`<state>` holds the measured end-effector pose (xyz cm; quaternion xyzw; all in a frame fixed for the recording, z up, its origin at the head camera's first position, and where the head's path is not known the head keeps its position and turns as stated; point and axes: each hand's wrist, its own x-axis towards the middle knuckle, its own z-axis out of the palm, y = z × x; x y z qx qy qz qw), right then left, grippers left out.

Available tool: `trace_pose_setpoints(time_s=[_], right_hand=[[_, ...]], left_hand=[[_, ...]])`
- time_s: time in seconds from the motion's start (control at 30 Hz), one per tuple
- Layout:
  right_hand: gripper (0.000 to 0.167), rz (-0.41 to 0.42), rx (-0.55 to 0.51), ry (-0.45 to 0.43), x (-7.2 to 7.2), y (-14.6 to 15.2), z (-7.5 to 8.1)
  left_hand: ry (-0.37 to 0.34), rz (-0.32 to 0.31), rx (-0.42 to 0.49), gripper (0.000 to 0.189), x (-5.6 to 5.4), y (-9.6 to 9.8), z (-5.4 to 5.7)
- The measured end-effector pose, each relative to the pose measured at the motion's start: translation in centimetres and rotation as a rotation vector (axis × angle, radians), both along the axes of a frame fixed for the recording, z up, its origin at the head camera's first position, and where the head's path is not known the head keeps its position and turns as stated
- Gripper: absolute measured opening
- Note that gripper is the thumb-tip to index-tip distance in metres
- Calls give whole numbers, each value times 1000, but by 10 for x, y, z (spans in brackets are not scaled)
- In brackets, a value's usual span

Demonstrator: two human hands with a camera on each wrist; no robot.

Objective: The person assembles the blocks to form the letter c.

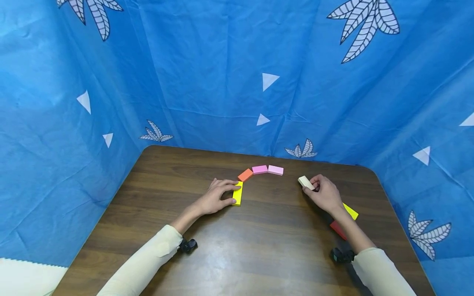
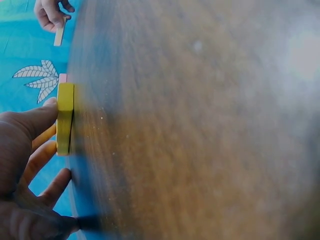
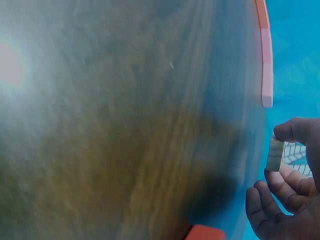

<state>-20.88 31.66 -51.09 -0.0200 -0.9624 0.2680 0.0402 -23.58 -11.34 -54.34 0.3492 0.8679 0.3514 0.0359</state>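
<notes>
My left hand [image 1: 216,197] pinches a yellow block [image 1: 238,194] by its two ends, with the thumb at the near end and a fingertip at the far end. In the left wrist view this yellow block [image 2: 65,119] lies flat on the table. Over at the right, my right hand [image 1: 326,195] holds a cream block [image 1: 305,183] between thumb and fingers. Seen from the right wrist, the cream block [image 3: 275,154] is raised, with the remaining fingers curled below it. An orange block [image 1: 245,175] touches the yellow block's far end, followed by a pink block [image 1: 260,169] and a pale pink block [image 1: 275,170] in a curve.
Beneath my right forearm lie a second yellow block [image 1: 350,211] and a red block [image 1: 338,230], both partly covered. The brown wooden table [image 1: 237,250] ends at a blue patterned cloth [image 1: 222,82] hanging behind and on both sides.
</notes>
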Motion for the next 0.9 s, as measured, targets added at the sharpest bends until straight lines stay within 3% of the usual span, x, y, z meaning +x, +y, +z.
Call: trace_pose_setpoints(time_s=[0.27, 0.9], right_hand=[[37, 26, 10, -11, 5, -15, -4], [33, 194, 70, 77, 31, -85, 0]], left_hand=[[-64, 22, -69, 54, 1, 1, 6], [-44, 29, -79, 52, 1, 2, 5]])
